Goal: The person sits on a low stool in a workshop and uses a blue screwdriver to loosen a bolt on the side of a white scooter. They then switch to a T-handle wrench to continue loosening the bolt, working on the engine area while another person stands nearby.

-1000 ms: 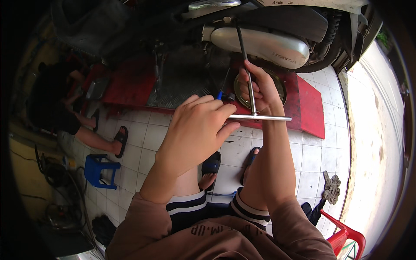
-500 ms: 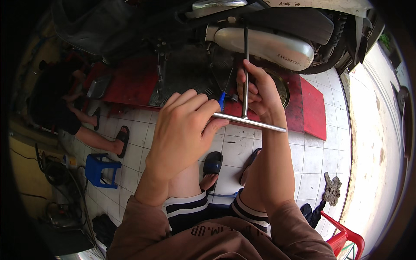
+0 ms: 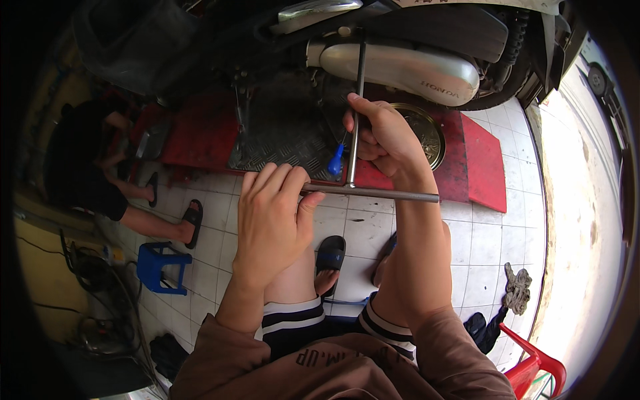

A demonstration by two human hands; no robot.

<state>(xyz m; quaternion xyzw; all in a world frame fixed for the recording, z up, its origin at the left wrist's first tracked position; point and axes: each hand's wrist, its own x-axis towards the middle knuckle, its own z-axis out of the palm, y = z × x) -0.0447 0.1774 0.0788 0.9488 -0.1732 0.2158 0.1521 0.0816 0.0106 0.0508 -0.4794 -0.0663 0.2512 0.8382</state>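
Note:
A steel T-handle wrench (image 3: 395, 195) points away from me, its dark shaft reaching up to the motorbike near the silver side cover (image 3: 400, 67). My left hand (image 3: 273, 217) is closed over the left end of the crossbar. My right hand (image 3: 381, 133) grips the shaft above the junction, thumb along it; its forearm lies beneath the bar. Just left of the shaft is a blue-handled screwdriver (image 3: 336, 161). A round brass-coloured tray (image 3: 430, 137) shows partly behind my right hand. Whatever the wrench's far end engages is too dark to make out.
A red lift platform (image 3: 483, 163) with a dark tread plate is under the motorbike. Another person (image 3: 87, 160) sits at the left. A blue stool (image 3: 160, 267), cables and machinery are lower left. A red chair (image 3: 533, 373) and rags (image 3: 517, 287) are lower right, beside the bright roadside.
The junction of the wrench has swung leftward and slightly toward me. My right hand moved left with the shaft; my left hand shifted down and left on the crossbar.

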